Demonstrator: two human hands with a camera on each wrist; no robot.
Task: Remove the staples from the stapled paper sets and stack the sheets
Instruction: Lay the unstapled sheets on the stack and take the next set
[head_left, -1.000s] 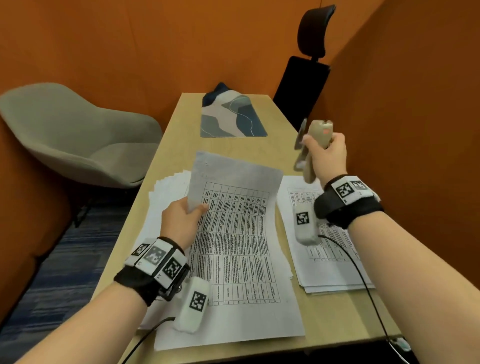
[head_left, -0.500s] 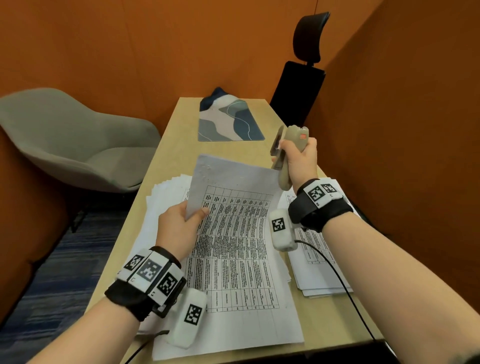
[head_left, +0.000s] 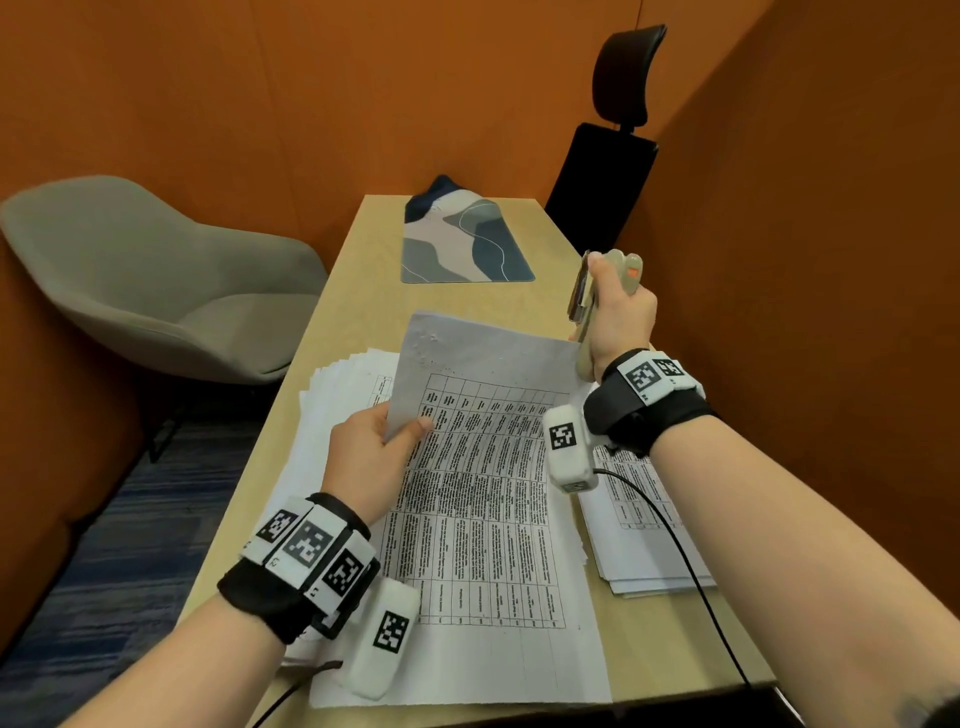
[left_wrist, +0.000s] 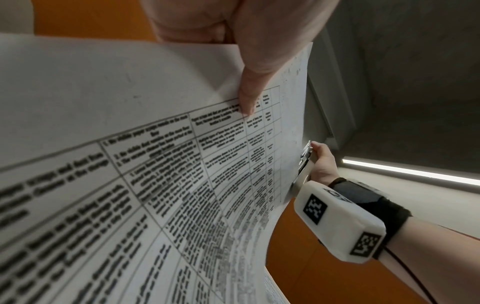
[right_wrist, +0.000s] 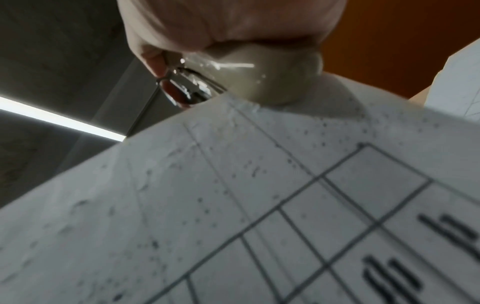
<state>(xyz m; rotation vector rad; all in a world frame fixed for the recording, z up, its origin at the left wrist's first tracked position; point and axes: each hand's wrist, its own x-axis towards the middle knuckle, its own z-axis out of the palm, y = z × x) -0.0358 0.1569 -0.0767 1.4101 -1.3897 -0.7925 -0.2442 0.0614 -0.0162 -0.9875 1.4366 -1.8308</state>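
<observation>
From the head view, the left hand (head_left: 371, 457) pinches the left edge of the paper set (head_left: 483, 499), thumb on top, lifting its far end off the tabletop (head_left: 363, 249) while the near end lies flat. The right hand (head_left: 618, 322) is wrapped around a beige staple remover (head_left: 597, 296), held at the sheet's two o'clock corner. Loose sheets (head_left: 343, 384) lie at nine o'clock under the set; a second stack (head_left: 649, 525) sits at three o'clock.

In the left wrist view, the thumb (left_wrist: 249, 86) presses the printed table and the tool (left_wrist: 305, 160) meets the far edge.

In the right wrist view, the remover's metal tip (right_wrist: 187, 90) sits just at the paper corner (right_wrist: 233, 115); I cannot make out a staple. That corner is pocked with old holes, so it is probably weak: a pull at an angle could tear it, or the tip could miss the staple.
</observation>
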